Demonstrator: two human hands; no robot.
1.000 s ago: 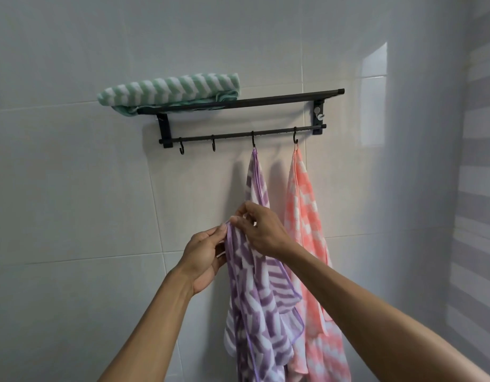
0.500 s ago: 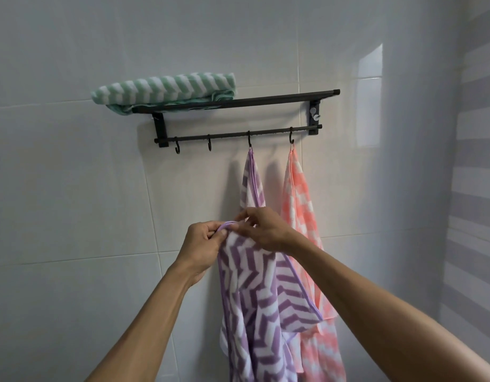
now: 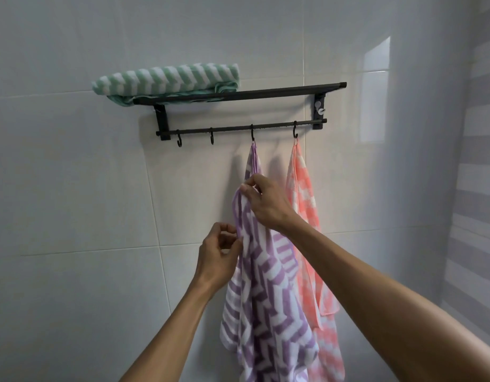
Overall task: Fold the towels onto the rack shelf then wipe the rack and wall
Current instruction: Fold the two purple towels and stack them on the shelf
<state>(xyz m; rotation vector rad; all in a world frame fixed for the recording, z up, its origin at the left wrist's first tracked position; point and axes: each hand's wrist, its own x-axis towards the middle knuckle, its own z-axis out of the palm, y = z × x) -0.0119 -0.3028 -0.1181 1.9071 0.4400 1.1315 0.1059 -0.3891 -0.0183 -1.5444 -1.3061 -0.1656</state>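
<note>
Pinching the purple towel [image 3: 265, 293] with both hands, right hand [image 3: 265, 204] and left hand [image 3: 219, 260]; frame's cutting off its bottom.

We find no text, label, brand or number to read. The towels hanging below the rack [image 3: 238, 95] carry only patterns.

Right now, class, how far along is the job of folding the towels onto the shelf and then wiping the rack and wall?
Done: the green towel lies folded on the rack shelf. In hand: the purple towel hangs from its hook while the right hand pinches its upper edge and the left hand its side. Left: the pink towel hangs untouched; no wiping cloth shows.
</note>
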